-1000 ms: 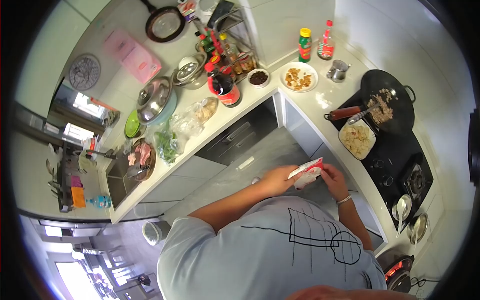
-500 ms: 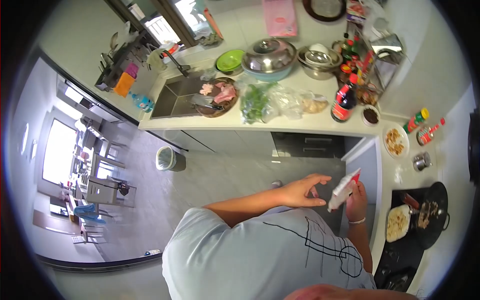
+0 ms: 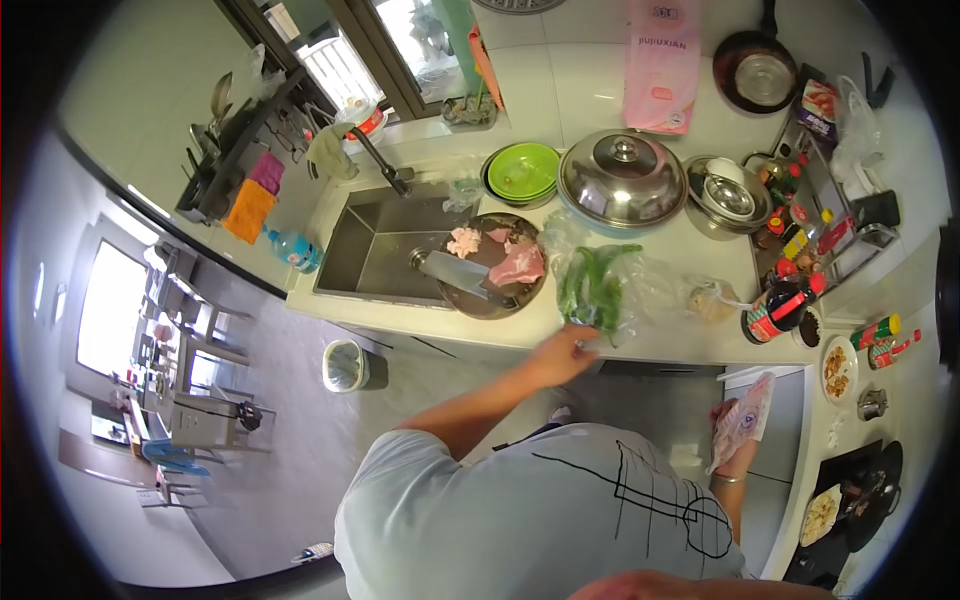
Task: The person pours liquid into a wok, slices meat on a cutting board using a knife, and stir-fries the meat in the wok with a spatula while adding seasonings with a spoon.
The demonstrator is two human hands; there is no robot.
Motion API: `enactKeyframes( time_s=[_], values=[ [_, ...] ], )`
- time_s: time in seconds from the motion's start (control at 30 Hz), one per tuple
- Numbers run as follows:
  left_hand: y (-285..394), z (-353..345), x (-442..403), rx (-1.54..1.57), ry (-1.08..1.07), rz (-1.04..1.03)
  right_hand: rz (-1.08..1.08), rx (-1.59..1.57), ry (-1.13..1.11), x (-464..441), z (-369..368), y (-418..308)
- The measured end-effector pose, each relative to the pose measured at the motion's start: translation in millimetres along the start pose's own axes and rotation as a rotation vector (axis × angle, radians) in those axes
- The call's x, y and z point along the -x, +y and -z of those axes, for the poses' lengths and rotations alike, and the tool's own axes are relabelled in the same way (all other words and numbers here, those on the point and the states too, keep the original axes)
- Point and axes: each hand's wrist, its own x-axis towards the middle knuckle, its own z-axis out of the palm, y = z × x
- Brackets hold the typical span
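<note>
My left hand point(image 3: 563, 356) is at the counter's front edge, at the lower end of a clear plastic bag of long green vegetables point(image 3: 592, 283). Its fingers are curled, and I cannot make out whether they pinch anything. Down by the cabinets on the right, my right hand point(image 3: 728, 458) grips a thin plastic packet point(image 3: 742, 420), white with pinkish print. Left of the green vegetables, a round cutting board point(image 3: 470, 303) partly overhangs the sink. Raw meat point(image 3: 518, 264), a paler minced-looking heap point(image 3: 463, 241) and a cleaver point(image 3: 455, 272) lie on it.
A lidded metal pot point(image 3: 622, 180), green bowls point(image 3: 523, 170) and metal bowls point(image 3: 727, 197) line the back. A dark sauce bottle point(image 3: 772, 310) stands right of another clear bag point(image 3: 712, 300). A wok point(image 3: 876, 497) sits on the stove. A bin point(image 3: 345, 366) stands on the floor.
My left hand has moved away from the packet, up to the counter edge by the green vegetables. My right hand still holds the packet, now turned. The view has shifted and come nearer the counter.
</note>
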Motion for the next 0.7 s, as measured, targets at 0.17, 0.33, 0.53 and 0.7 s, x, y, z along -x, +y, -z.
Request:
enactKeyframes(
  time_s=[0.17,0.33,0.53,0.7],
  values=[
    [-127,72,-30,-0.047,0.502,0.072,0.036,-0.065,-0.192,-37,-63,16],
    [-225,121,-33,-0.065,0.906,0.531,-0.059,0.003,-0.590,-105,-53,37],
    [-261,172,-8,0.379,0.969,0.693,-0.224,-0.028,-0.556,-152,-127,74],
    [-280,246,-7,0.101,1.006,0.480,-0.254,-0.022,-0.701,-157,-215,96]
  ],
)
